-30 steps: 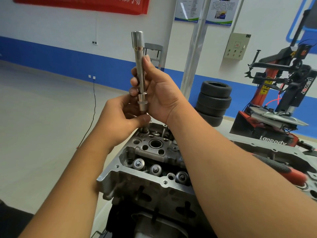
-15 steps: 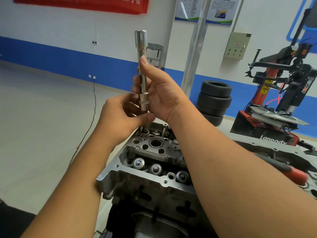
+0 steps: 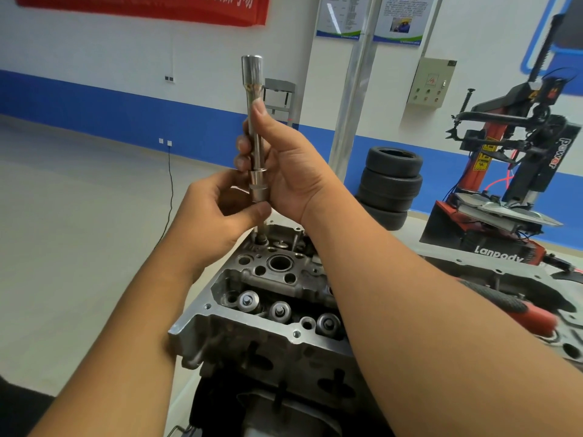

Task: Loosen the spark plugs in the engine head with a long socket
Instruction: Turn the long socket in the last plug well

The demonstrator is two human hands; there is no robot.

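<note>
a: starting at the left, what's there?
b: a black cable (image 3: 169,184) hanging from a wall socket down to the floor, and a red banner (image 3: 151,7) along the top of the wall

a: and the left hand?
b: the left hand (image 3: 214,216) comes up from the lower left, its fingers (image 3: 252,212) curled round the lower end of the long socket (image 3: 255,134); the thumb lies just beneath the wider collar

a: how does the socket stand?
b: upright, a touch tilted, its thick top end well above both hands. below the left thumb a thin shaft runs down into a plug well at the far end of the engine head (image 3: 268,310); the spark plug itself i cannot see

a: the right hand?
b: the right hand (image 3: 290,171) grips the socket's shaft above the collar, thumb pointing up along it, fingertips wrapped round from the far side

a: where is the engine head?
b: in the middle, below the hands, grey cast metal with round valve caps in the near row

a: further right?
b: a shiny pole (image 3: 353,105), a stack of tires (image 3: 391,187) by the blue-striped wall, a red and black tire changer (image 3: 517,171), and a red-handled tool (image 3: 520,313) lying on a metal cover beside the right forearm
</note>
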